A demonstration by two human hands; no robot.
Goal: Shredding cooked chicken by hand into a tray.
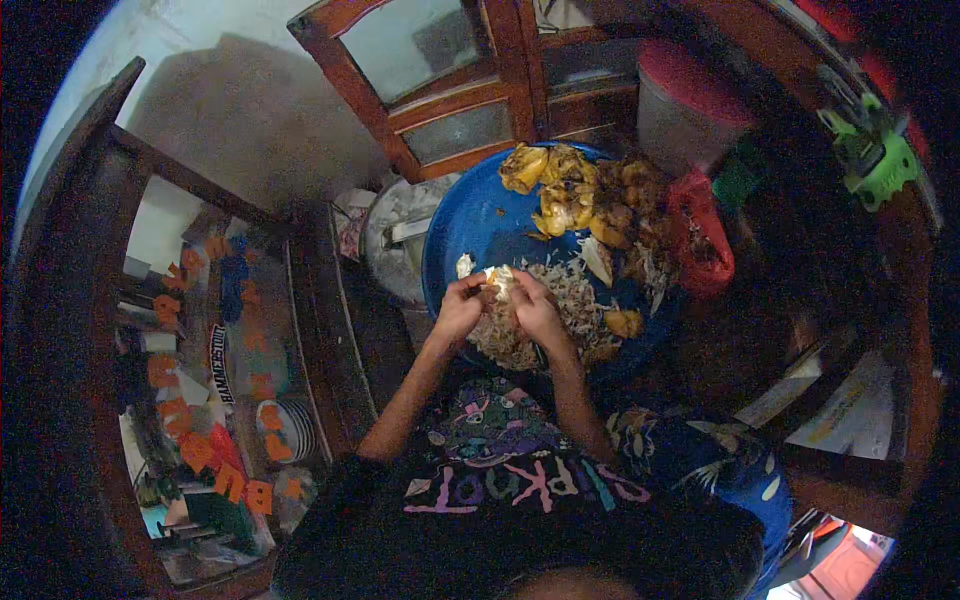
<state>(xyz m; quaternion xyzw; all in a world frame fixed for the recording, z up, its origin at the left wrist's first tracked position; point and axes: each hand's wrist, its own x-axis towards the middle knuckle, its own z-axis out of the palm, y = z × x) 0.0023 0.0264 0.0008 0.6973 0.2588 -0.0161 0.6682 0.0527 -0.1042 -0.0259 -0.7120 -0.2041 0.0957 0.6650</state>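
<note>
My left hand (462, 308) and my right hand (534, 312) meet over a large round blue tray (470, 213). Both are closed on one pale piece of cooked chicken meat (498, 281), pinched between the fingertips. Below and beyond them spreads a heap of shredded chicken (490, 342). A small white scrap (464, 265) lies just past my left hand. Yellow-brown cooked chicken pieces (570, 190) are piled on the tray's far right side. A loose yellow chunk (623, 322) sits to the right of the heap.
A red plastic container or bag (702, 240) stands against the tray's right side. Behind it is a pale bucket with a pink lid (690, 95). A round metal pot (392, 262) touches the tray's left. Wooden cabinets stand at the back (455, 125) and left (300, 330).
</note>
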